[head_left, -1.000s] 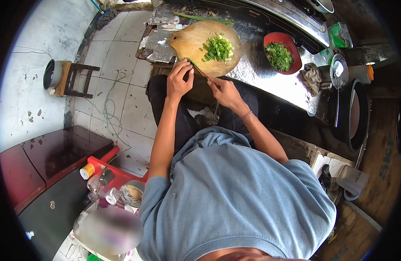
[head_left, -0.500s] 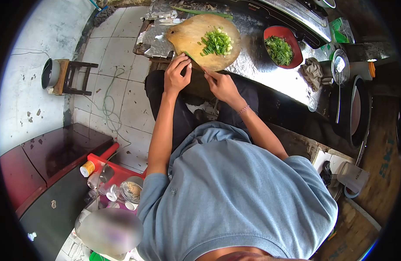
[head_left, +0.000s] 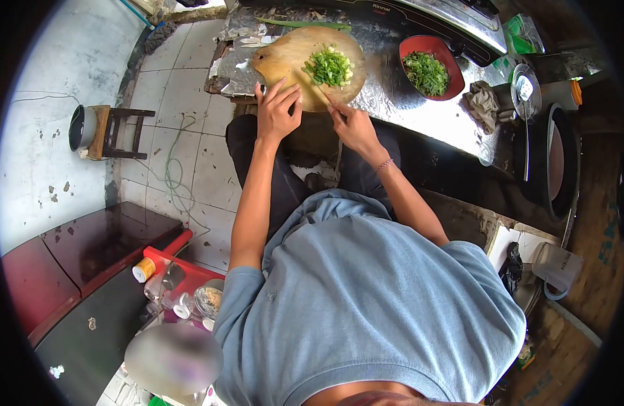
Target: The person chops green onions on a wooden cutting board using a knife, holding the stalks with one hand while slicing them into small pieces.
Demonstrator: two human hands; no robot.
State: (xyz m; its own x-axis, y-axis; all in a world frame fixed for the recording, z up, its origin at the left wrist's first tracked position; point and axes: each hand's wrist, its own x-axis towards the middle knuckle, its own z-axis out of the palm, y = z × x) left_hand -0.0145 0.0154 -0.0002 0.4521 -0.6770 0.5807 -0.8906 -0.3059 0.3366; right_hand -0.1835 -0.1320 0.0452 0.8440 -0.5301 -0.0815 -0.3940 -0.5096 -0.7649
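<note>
Chopped green onion lies heaped on the round wooden cutting board in the upper middle of the frame. At the board's near edge the left hand rests with fingers stretched and slightly spread, gripping nothing, while the right hand is curled around a knife whose blade points at the heap. Farther right a red bowl of chopped greens sits on the foil-covered counter — and at the top edge the cooktop reads "Rinnai".

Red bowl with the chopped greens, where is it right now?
In the head view, the red bowl sits on the foil-covered counter, on the person's right of the wooden cutting board and left of a crumpled cloth.
</note>
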